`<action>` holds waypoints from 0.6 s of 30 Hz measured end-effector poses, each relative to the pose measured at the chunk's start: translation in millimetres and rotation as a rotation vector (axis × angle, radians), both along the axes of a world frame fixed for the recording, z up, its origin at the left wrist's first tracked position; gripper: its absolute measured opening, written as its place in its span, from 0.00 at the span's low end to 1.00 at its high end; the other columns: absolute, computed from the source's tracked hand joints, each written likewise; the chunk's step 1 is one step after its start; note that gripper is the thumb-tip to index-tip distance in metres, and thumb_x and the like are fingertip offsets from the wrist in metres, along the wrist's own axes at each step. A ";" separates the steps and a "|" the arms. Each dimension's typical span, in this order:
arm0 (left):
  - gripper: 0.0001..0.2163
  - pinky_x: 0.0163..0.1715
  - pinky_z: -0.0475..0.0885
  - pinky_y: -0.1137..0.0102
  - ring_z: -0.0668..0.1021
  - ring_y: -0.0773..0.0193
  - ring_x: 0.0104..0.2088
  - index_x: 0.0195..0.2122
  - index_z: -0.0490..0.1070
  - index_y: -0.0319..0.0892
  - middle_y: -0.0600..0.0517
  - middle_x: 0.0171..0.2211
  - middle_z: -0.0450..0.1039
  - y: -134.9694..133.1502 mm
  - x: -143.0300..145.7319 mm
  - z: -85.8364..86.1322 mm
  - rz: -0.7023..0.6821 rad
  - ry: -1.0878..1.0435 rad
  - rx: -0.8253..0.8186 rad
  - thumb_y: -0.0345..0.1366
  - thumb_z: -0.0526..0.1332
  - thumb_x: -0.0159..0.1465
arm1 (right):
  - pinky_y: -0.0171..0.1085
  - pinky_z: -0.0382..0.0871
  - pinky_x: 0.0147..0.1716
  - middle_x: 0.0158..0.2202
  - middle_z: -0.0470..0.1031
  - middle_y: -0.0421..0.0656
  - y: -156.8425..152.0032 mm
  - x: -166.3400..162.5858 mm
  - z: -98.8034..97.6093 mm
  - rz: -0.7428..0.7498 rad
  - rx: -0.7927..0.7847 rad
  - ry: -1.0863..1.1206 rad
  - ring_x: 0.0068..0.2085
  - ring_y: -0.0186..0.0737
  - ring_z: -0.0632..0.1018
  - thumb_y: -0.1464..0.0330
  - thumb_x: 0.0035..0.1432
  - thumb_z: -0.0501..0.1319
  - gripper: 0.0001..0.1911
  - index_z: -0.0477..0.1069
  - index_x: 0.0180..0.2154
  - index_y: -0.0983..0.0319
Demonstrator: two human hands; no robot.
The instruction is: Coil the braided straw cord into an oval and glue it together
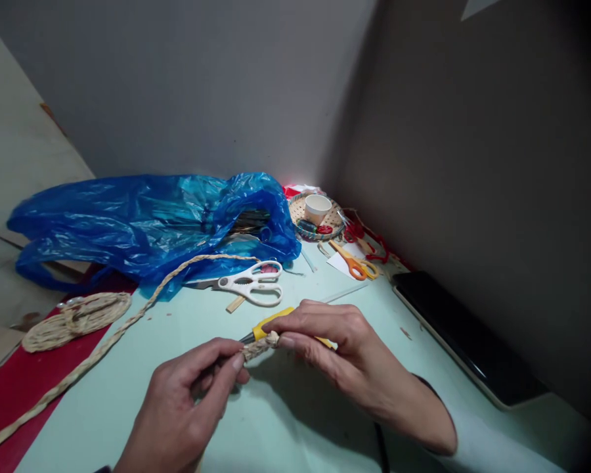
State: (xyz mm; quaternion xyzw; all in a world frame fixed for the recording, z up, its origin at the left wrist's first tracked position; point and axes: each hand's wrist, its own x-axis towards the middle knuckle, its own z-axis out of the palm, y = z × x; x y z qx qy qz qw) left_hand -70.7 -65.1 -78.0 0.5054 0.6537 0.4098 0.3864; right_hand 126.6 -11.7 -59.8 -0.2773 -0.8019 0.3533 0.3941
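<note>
Between my two hands is a short, thick piece of braided straw cord (260, 347). My left hand (190, 401) pinches its left end between thumb and forefinger. The knobby right end sits in the fingertips of my right hand (335, 341), which is closed. Just behind the braid is a yellow tool with a dark tip (270, 323) that looks like a hot glue gun. My right fingers cover much of it, and I cannot tell whether they touch it. To the left, a long braided straw cord (111, 338) runs across the table past a flat straw coil (76, 320).
A blue plastic bag (128, 223) lies at the back left, with white-handled scissors (251, 286) before it. Orange scissors (350, 261) and a woven basket (295, 211) bearing a cup (318, 207) are farther back. A phone (465, 338) lies along the right wall.
</note>
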 end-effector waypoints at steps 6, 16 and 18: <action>0.16 0.16 0.66 0.76 0.70 0.71 0.16 0.36 0.75 0.40 0.51 0.25 0.79 5.1 2.2 1.6 0.011 -0.255 -0.132 0.47 0.67 0.55 | 0.32 0.69 0.36 0.34 0.81 0.45 -2.7 -5.3 -10.6 -0.063 0.189 0.013 0.33 0.34 0.76 0.75 0.67 0.61 0.09 0.79 0.44 0.68; 0.18 0.21 0.71 0.75 0.74 0.66 0.20 0.38 0.78 0.41 0.54 0.20 0.76 -2.6 1.0 0.3 -0.070 -0.226 -0.180 0.52 0.66 0.58 | 0.36 0.72 0.36 0.37 0.82 0.44 -2.8 -3.8 -10.2 -0.224 0.326 0.026 0.33 0.36 0.76 0.79 0.64 0.62 0.08 0.77 0.44 0.66; 0.18 0.21 0.70 0.75 0.73 0.67 0.18 0.38 0.77 0.42 0.56 0.17 0.74 -4.2 0.8 0.2 -0.094 -0.255 -0.212 0.53 0.66 0.59 | 0.37 0.72 0.37 0.37 0.82 0.47 -6.0 -5.2 -10.7 -0.209 0.428 0.011 0.34 0.37 0.76 0.80 0.64 0.62 0.09 0.76 0.45 0.69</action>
